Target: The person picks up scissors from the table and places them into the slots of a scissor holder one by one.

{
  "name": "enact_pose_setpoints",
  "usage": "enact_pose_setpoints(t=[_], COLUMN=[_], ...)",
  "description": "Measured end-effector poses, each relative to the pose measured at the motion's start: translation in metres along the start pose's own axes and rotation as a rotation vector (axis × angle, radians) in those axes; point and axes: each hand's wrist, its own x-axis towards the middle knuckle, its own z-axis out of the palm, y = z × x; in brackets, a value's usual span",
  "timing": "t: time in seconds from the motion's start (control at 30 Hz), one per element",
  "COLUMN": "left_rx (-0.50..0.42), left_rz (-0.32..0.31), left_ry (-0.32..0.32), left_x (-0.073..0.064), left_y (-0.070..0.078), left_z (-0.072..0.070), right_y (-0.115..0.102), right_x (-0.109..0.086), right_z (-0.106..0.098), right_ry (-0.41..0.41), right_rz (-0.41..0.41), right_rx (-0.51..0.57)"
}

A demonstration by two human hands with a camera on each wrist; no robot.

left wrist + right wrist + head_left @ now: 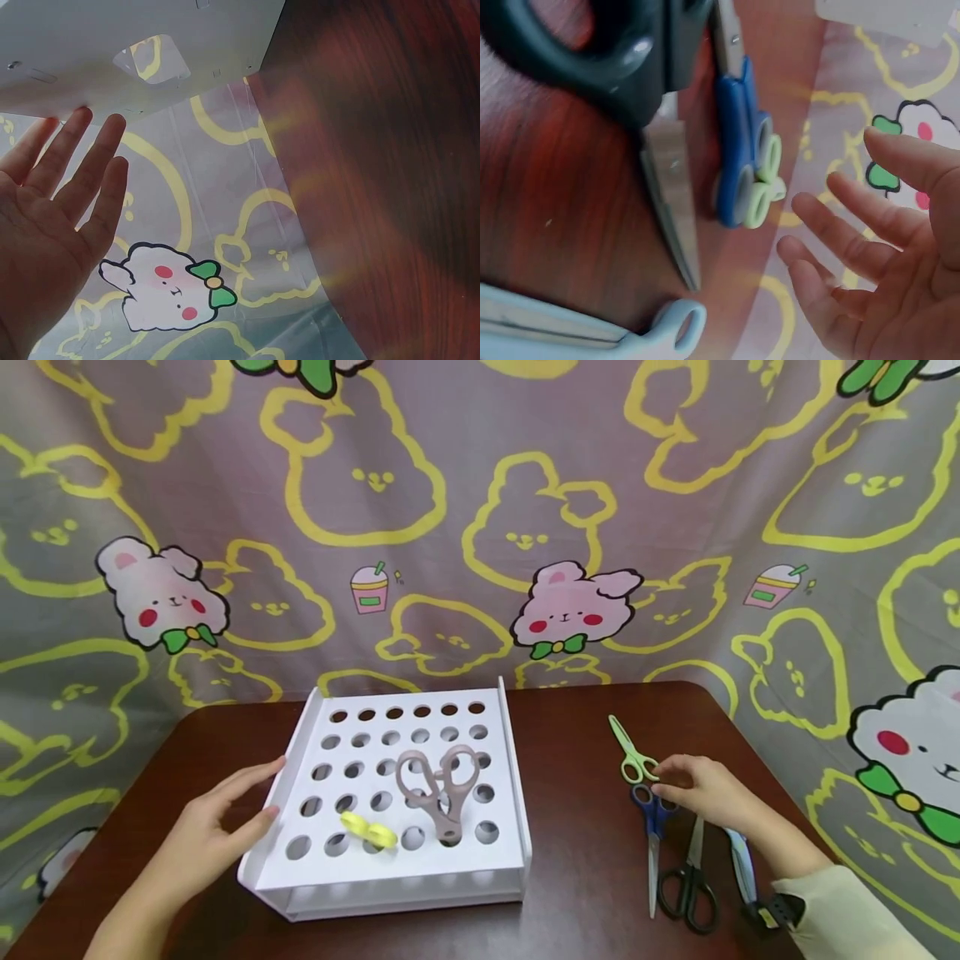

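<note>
My left hand (193,839) is at the left side wall of a white rack (465,856), fingertips at the wall's edge, fingers extended. Two scissors stand in the rack's holes with handles up: yellow scissors (381,837) and taupe scissors (447,822), both in the front row. Over on the right, my right hand (705,789) hovers with relaxed fingers, holding nothing, beside the handles of blue scissors (653,860) and green scissors (621,733). Black scissors (611,82) and light blue scissors (562,319) lie nearer the wrist, the latter partly hidden by the forearm in the head view.
A dark brown wooden table (577,827) bears everything. Behind and along both sides hangs a curtain (450,435) printed with cartoon rabbits. Rows of round holes cover the rack's top panel, and raised walls border its left and right sides.
</note>
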Motion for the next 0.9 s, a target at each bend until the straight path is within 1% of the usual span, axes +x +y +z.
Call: enact_pose_setpoints(t=[0.2,0.3,0.37,0.43,0.57,0.63,0.77,0.9], left_rx=[-0.022,-0.03,-0.035,-0.036,-0.038,-0.036,-0.037,-0.04], left_rz=[0.025,0.025,0.022,0.019,0.021,0.019,0.011,0.014], left_ry=[0.005,0.0,-0.002,0.0,0.013,0.013,0.007,0.02], left_x=[0.0,0.0,-0.001,-0.001,-0.001,-0.001,0.0,0.0], left_y=[0.001,0.001,0.001,0.002,0.003,0.003,0.004,0.004], left_z=[0.003,0.004,0.005,0.005,0.005,0.004,0.003,0.002], right_y=[0.015,0.02,0.023,0.024,0.023,0.022,0.019,0.014], right_x=[-0.002,-0.004,-0.005,-0.004,0.001,0.002,0.005,0.009], right_z=[0.008,0.013,0.016,0.019,0.023,0.023,0.022,0.023], right_ry=[-0.089,-0.138,-0.154,-0.149,-0.107,-0.101,-0.113,-0.097], right_rz=[0.002,0.013,0.014,0.0,-0.031,-0.029,-0.002,0.018], right_rx=[-0.024,-0.024,-0.036,-0.058,-0.114,-0.132,-0.126,-0.103])
